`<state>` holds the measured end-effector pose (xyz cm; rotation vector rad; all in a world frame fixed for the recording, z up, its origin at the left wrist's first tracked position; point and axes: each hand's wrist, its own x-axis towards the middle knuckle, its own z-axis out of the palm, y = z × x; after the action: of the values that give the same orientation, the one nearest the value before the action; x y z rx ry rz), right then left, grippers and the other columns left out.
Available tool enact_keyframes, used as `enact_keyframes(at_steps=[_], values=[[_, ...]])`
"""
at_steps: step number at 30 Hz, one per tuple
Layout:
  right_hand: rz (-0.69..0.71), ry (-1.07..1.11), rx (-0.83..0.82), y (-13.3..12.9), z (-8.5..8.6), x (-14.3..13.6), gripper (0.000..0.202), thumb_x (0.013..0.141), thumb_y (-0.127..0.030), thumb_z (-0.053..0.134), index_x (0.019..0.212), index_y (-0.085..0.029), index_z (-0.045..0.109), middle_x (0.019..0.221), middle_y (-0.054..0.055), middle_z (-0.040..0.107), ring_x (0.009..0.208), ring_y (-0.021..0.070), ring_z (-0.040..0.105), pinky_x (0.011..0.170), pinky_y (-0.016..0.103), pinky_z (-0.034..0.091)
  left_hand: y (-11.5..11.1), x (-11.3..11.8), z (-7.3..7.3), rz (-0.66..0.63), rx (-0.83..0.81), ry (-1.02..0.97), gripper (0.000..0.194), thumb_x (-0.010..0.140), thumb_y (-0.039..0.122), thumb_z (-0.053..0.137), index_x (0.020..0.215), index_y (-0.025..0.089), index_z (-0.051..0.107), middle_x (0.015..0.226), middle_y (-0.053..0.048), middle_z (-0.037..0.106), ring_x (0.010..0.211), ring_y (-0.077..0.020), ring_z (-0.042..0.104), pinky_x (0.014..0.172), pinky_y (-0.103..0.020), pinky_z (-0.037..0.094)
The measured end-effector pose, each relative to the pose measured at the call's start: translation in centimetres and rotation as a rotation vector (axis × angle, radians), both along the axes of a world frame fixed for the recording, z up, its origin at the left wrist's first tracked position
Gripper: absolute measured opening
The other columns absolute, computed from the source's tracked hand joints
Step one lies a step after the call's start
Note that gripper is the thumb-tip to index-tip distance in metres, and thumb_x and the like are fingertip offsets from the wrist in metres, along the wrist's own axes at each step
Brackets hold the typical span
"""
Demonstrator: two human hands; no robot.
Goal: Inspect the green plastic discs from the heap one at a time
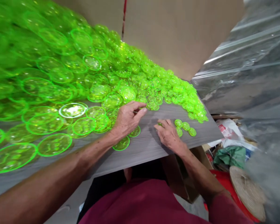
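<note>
Translucent neon-green round discs, like plastic tokens, are heaped over the grey wood-grain table. At the near edge of the heap, my left hand reaches in with thumb and forefinger slightly apart, nothing visible between them. One loose disc lies under my left wrist. My right hand rests on the table with bent fingers, its fingertips down on a green disc that is mostly covered. Just right of those fingers, several discs form a small cluster.
A large cardboard panel stands behind the heap. Clear plastic sheeting hangs over the wall on the right. Below the table's right end are bags, a red container and a woven round item.
</note>
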<state>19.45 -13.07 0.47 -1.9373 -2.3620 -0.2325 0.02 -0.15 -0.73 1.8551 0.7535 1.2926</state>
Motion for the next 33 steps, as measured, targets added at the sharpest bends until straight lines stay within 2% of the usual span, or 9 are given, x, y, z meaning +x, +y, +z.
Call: enact_keyframes(at_steps=[3,7,11,14,19,22,26,29,33], values=[[-0.076,-0.059,0.012,-0.3,-0.7,1.3,0.04,0.095,-0.01,0.05,0.127,-0.022,0.07,0.14,0.013,0.063,0.127,0.0317,0.049,0.105,0.049,0.045,0.0,0.0,-0.1,-0.019,-0.01,0.02,0.024,0.089,0.034,0.061,0.097,0.019,0.079,0.086,-0.005,0.076,0.071,-0.0166,0.066,0.068,-0.03,0.057],[-0.221,-0.116,0.037,-1.0,-1.1,4.4,0.034,0.098,-0.021,0.054,0.128,-0.023,0.07,0.145,0.013,0.061,0.132,0.0372,0.047,0.107,0.059,0.039,-0.2,0.1,-0.1,-0.025,-0.011,0.014,0.024,0.089,0.034,0.061,0.094,0.019,0.079,0.088,-0.005,0.077,0.073,-0.0175,0.067,0.07,-0.032,0.057],[-0.229,-0.118,0.053,-1.9,-1.3,7.2,0.035,0.099,-0.018,0.051,0.126,-0.024,0.072,0.142,0.013,0.064,0.126,0.0338,0.052,0.107,0.056,0.04,0.0,0.0,0.1,0.042,-0.069,-0.008,0.028,0.088,0.036,0.061,0.097,0.017,0.078,0.086,-0.006,0.078,0.075,-0.0182,0.069,0.071,-0.033,0.057],[-0.245,-0.099,0.133,-1.8,-1.0,8.2,0.03,0.097,-0.019,0.054,0.118,-0.025,0.075,0.138,0.014,0.065,0.128,0.0351,0.051,0.109,0.06,0.038,0.3,-0.1,0.1,0.088,-0.169,-0.058,0.03,0.088,0.038,0.061,0.102,0.016,0.077,0.086,-0.006,0.078,0.075,-0.0179,0.069,0.069,-0.031,0.057],[-0.16,0.043,0.17,2.4,-0.5,6.2,0.034,0.096,-0.021,0.056,0.127,-0.024,0.071,0.139,0.014,0.064,0.124,0.0312,0.058,0.109,0.054,0.043,1.0,0.0,-0.4,0.134,-0.245,-0.14,0.029,0.086,0.036,0.063,0.101,0.015,0.076,0.087,-0.006,0.078,0.076,-0.0172,0.07,0.066,-0.029,0.057],[-0.071,0.139,0.102,6.9,-0.6,4.0,0.042,0.091,-0.021,0.062,0.133,-0.022,0.068,0.147,0.014,0.059,0.133,0.031,0.054,0.115,0.053,0.04,1.1,0.1,-0.5,0.124,-0.259,-0.151,0.027,0.086,0.035,0.063,0.1,0.016,0.076,0.086,-0.005,0.078,0.075,-0.0166,0.07,0.065,-0.028,0.057],[-0.079,0.138,0.006,11.1,-0.7,1.8,0.043,0.086,-0.02,0.067,0.129,-0.016,0.07,0.145,0.018,0.061,0.133,0.034,0.055,0.113,0.053,0.042,1.0,0.0,-0.3,0.112,-0.271,-0.165,0.029,0.087,0.037,0.063,0.1,0.015,0.076,0.087,-0.006,0.078,0.074,-0.0165,0.069,0.066,-0.029,0.057],[-0.07,0.122,-0.032,10.4,-0.4,0.8,0.029,0.088,-0.017,0.063,0.114,-0.015,0.077,0.131,0.017,0.069,0.123,0.0319,0.061,0.109,0.049,0.046,1.1,0.0,0.0,0.104,-0.283,-0.162,0.03,0.087,0.036,0.062,0.101,0.014,0.076,0.087,-0.007,0.078,0.075,-0.0172,0.069,0.067,-0.03,0.057],[0.061,0.189,-0.048,6.1,0.1,-0.2,0.025,0.084,-0.014,0.066,0.105,-0.022,0.078,0.124,0.011,0.073,0.113,0.0275,0.066,0.103,0.046,0.049,1.0,0.0,0.1,0.083,-0.27,-0.102,0.028,0.087,0.032,0.061,0.1,0.014,0.078,0.085,-0.006,0.078,0.075,-0.017,0.069,0.07,-0.031,0.058]])
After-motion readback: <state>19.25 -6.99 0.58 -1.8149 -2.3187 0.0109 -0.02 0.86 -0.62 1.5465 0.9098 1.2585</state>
